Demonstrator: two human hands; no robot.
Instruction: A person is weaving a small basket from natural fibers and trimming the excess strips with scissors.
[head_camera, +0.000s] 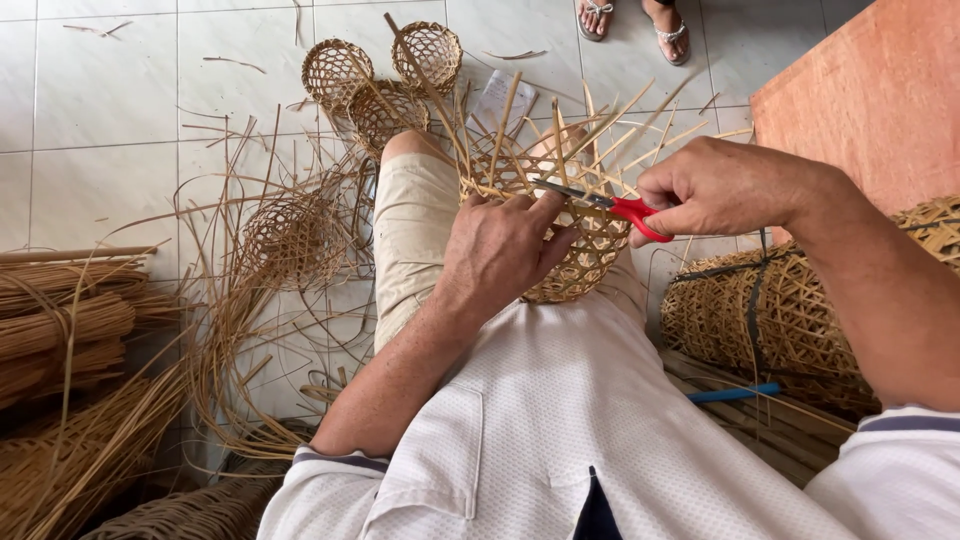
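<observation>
Nearest to us: our white shirt (560, 420) and tan shorts (410, 230), seated, one knee raised.

On the lap, against that knee, sits the half-woven basket (580, 250), open lattice weave, its unfinished stakes (600, 125) fanning upward and outward from the rim.

Our left hand (500, 250) lies over the near rim, fingers together and curled onto the weave, thumb pressed along the top edge. Our right hand (715, 185) holds the red-handled scissors (615, 205), fingers closed through the loops; the blades point left across the rim, tips among the stakes just above the left thumb. We cannot tell how far the blades are parted.

Handling, as we judge it: the basket looks light and springy, stiff enough to keep shape but easily crushed if squeezed across the open lattice. Best held at the rim, where the weave is densest, as the left hand does. The loose stakes look thin and likely brittle at the ends; poor places to grip. Strips look smooth, so a flat palm should hold better than fingertips.

To the right, a bound roll of woven mat (760, 310) and a blue rod (740, 392). To the left, bundles of cane strips (60, 330) and another part-woven basket (290, 240) on the tiled floor (100, 100).

Farther off, three small finished baskets (380, 80); beyond them another person's sandalled feet (630, 25).
</observation>
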